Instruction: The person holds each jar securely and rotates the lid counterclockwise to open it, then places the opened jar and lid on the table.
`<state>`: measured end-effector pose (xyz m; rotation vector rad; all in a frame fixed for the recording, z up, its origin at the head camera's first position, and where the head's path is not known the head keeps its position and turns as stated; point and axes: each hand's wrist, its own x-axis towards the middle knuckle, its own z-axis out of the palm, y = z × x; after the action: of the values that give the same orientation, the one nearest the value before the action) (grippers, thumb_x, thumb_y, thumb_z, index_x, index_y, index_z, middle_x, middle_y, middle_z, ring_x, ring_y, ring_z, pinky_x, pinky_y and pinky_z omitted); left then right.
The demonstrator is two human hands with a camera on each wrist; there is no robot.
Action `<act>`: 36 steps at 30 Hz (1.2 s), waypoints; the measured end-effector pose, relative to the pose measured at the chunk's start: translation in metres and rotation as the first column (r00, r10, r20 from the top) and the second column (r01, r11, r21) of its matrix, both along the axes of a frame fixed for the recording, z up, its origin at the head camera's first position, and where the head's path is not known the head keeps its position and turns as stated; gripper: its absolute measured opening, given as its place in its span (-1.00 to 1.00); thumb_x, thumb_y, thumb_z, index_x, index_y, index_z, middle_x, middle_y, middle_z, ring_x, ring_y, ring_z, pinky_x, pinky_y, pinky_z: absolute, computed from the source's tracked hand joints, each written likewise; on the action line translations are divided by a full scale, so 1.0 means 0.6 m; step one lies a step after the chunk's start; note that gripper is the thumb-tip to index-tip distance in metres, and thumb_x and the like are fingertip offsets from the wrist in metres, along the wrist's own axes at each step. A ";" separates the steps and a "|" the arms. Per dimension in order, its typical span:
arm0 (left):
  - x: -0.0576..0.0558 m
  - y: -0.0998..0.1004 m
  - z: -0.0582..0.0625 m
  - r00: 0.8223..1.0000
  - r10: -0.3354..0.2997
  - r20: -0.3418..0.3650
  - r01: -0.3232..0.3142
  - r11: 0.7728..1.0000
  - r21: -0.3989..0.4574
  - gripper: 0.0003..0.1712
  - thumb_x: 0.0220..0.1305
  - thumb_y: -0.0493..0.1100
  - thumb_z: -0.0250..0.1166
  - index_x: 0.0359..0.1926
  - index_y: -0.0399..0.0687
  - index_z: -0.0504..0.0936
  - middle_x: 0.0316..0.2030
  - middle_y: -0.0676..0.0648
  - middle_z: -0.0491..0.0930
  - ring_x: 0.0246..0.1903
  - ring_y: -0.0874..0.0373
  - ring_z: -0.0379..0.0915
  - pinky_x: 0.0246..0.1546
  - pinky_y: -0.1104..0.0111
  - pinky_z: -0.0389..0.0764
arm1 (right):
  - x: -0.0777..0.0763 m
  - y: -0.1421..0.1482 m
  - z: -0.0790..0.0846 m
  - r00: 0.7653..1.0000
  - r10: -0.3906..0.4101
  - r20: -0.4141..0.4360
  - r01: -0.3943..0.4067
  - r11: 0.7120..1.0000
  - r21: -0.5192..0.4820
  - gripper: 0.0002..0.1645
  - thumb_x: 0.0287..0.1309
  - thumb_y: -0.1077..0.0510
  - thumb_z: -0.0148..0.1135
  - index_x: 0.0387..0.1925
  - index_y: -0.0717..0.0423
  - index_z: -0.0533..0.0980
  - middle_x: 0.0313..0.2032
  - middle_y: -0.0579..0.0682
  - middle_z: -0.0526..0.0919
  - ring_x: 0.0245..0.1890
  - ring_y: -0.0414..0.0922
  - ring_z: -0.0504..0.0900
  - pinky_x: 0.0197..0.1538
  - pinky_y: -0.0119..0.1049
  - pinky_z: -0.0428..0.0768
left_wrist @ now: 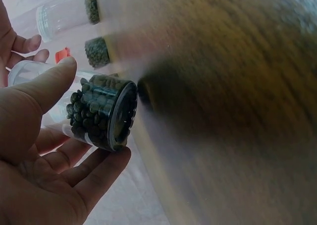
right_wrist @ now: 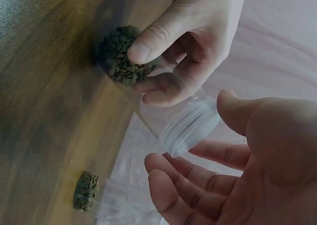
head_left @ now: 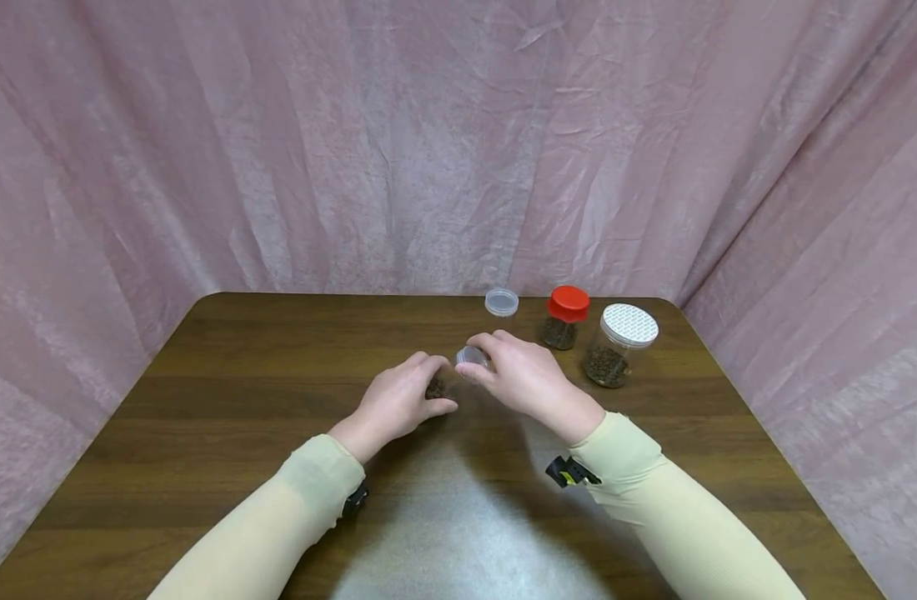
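A small clear jar [left_wrist: 91, 108] part-filled with brown pellets stands at mid-table, its base close to the wood. My left hand [head_left: 400, 398] holds it round the body, thumb on one side and fingers on the other. A clear ridged screw lid [right_wrist: 190, 128] tops the jar. My right hand [head_left: 524, 375] has thumb and fingers curled loosely about this lid. The head view hides much of the jar behind both hands.
Behind the hands stand a clear-lidded jar [head_left: 501, 302], a red-lidded jar [head_left: 559, 333] of pellets, and a larger jar [head_left: 607, 365] with a white patterned lid, also part-filled. The wooden table [head_left: 241, 400] meets a pink curtain [head_left: 428, 167] at the back.
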<state>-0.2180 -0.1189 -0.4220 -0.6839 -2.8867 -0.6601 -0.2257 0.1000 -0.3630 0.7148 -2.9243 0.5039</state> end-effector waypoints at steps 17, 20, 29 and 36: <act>0.000 0.000 0.002 1.000 -0.006 -0.010 0.006 1.000 -0.010 -0.40 0.32 0.08 0.65 0.24 -0.03 0.66 0.03 -0.03 0.66 -0.14 0.03 0.67 -0.12 0.05 0.71 | 0.002 0.010 0.004 0.991 0.134 0.003 -0.134 0.990 -0.052 -0.43 0.50 -0.03 0.46 0.39 0.08 0.60 0.18 0.08 0.69 -0.01 0.01 0.75 0.06 0.09 0.70; 0.000 0.000 0.002 1.000 -0.006 -0.009 0.006 1.000 -0.009 -0.40 0.32 0.09 0.65 0.24 -0.03 0.66 0.04 -0.04 0.67 -0.14 0.02 0.68 -0.12 0.05 0.71 | 0.002 0.011 0.003 0.989 0.146 0.001 -0.146 0.988 -0.056 -0.44 0.48 0.02 0.48 0.40 0.06 0.59 0.22 0.06 0.68 0.05 0.02 0.76 0.08 0.10 0.70; 0.001 -0.001 0.000 1.000 -0.004 -0.019 0.004 1.000 -0.008 -0.39 0.32 0.10 0.64 0.24 -0.04 0.66 0.03 -0.04 0.67 -0.17 0.02 0.67 -0.16 0.05 0.71 | 0.003 0.013 0.003 0.984 0.179 0.006 -0.178 0.981 -0.083 -0.35 0.42 0.14 0.53 0.45 0.03 0.56 0.32 0.01 0.64 0.15 0.02 0.73 0.14 0.13 0.68; 0.000 0.000 -0.002 1.000 0.001 -0.020 -0.001 1.000 -0.009 -0.41 0.31 0.10 0.65 0.21 -0.03 0.67 -0.03 -0.01 0.65 -0.22 0.07 0.64 -0.21 0.09 0.69 | 0.002 0.012 0.002 0.990 0.140 0.003 -0.139 0.985 -0.103 -0.22 0.42 -0.05 0.55 0.54 -0.02 0.48 0.41 0.03 0.55 0.10 0.09 0.75 0.09 0.13 0.70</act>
<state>-0.2182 -0.1189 -0.4232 -0.6866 -2.8735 -0.6370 -0.2242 0.1072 -0.3619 0.9093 -2.8462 0.6664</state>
